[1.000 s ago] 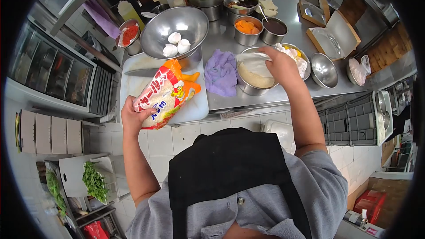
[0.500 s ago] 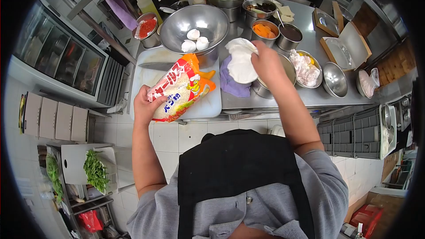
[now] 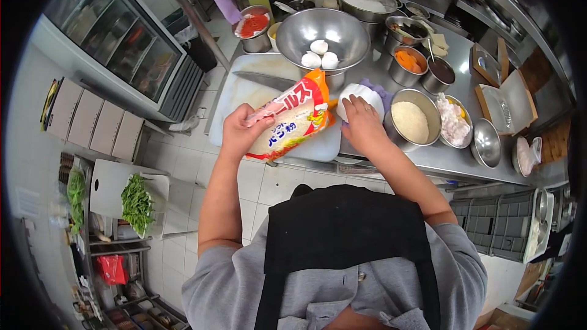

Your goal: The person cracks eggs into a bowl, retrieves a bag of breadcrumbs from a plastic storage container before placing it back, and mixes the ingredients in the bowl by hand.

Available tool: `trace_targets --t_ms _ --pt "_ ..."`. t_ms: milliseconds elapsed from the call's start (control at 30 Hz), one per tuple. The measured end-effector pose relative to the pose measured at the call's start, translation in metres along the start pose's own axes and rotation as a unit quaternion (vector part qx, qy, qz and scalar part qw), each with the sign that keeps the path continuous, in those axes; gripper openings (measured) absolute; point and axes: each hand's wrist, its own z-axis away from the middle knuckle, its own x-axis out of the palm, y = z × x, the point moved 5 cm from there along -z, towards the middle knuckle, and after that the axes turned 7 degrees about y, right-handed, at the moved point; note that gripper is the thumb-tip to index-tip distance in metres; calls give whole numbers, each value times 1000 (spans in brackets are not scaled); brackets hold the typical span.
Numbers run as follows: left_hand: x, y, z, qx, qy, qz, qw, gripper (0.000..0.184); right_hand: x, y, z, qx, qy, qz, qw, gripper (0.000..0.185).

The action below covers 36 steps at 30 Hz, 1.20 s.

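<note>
My left hand [image 3: 241,131] grips a printed plastic bag of panko breadcrumbs [image 3: 292,117] by its left end, thumb on the front. The bag is tilted above a white cutting board [image 3: 235,95], where a large knife [image 3: 266,80] lies. My right hand [image 3: 365,123] rests with fingers laid out over a white, rounded, shallow piece [image 3: 351,95], whose kind I cannot make out. Under and behind that piece is a purple cloth [image 3: 381,93]. Just right of this hand stands a steel pot [image 3: 396,137] with pale breadcrumbs [image 3: 410,122] inside.
A large steel bowl [image 3: 293,33] holding three white eggs [image 3: 319,60] stands behind the bag. Around the counter are a container of orange slices [image 3: 410,60], a pot of dark sauce [image 3: 441,73], a bowl of pale meat [image 3: 452,123], a steel bowl [image 3: 487,142] and an open cardboard box [image 3: 509,101].
My right hand has brought the white piece down onto the purple cloth, and its fingers now lie over it. The breadcrumb bag stays in my left hand. The view has shifted.
</note>
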Motion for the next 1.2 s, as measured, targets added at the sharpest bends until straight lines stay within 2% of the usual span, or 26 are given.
trace_targets --t_ms 67,100,133,167,200,267,333,367,400,433,467,533,567,600,667,700,800,833,933,967,1000,1067,1200 --pt "0 9 3 4 14 12 1000 38 -15 -7 2 -15 -34 -241 970 73" --pt "0 11 3 7 24 28 999 39 -21 -8 2 6 -25 -334 942 74" --pt "0 11 2 6 25 27 999 39 -24 -10 0 5 -26 -335 942 74" --pt "0 22 3 133 38 -63 988 40 -24 -10 -2 41 -35 -446 893 74" --pt "1 32 9 256 48 -154 953 40 -23 -11 -2 79 -46 -551 830 74" --pt "-3 40 11 217 27 -170 961 42 -25 -12 -12 95 -45 -580 808 70" --pt "-3 46 8 196 -44 -145 969 43 -29 -20 -24 70 -111 -569 812 65" --pt "-7 47 7 195 -43 -148 969 43 -32 -27 -28 66 -92 -597 794 56" --pt "-8 42 4 140 -80 -131 978 47 -31 -30 -33 62 -94 -599 793 56" --pt "-9 42 2 83 -116 -114 983 54 -31 -33 -39 74 -97 -641 758 51" --pt "-12 48 0 83 -111 -116 984 54 -30 -37 -45 86 -102 -681 720 46" --pt "-11 54 -1 -50 -224 -171 958 69 -33 -46 -52 81 -87 -707 697 46" --pt "-9 66 -6 -73 -295 -186 935 68 -38 -49 -55 78 -75 -736 669 46" --pt "-8 68 -13 -72 -289 -186 936 68 -43 -51 -58 76 -62 -763 639 46" --pt "2 76 -21 -58 -349 -105 929 63 -49 -55 -59 70 -62 -768 634 49" --pt "4 74 -29 -51 -313 29 948 54 -49 -56 -60 74 -51 -772 629 50" --pt "-3 89 -46 -75 -255 -40 963 46 -44 -54 -62 73 -27 -776 626 51" --pt "-3 97 -49 -37 -229 -29 972 34 -41 -53 -63 77 -19 -782 618 47" --pt "-14 105 -61 -42 -173 -94 980 26 -38 -49 -63 69 -21 -781 620 39" --pt "-21 114 -62 -49 -104 -97 989 28 -38 -49 -64 61 -35 -773 630 34" --pt "-25 113 -69 -85 -98 -57 990 30 -38 -48 -64 59 -31 -774 630 34" --pt "-29 124 -67 -103 -94 -81 987 30 -42 -51 -64 57 -49 -794 603 24" --pt "-27 130 -70 -79 -79 -131 985 30 -42 -50 -67 75 -26 -784 615 20"
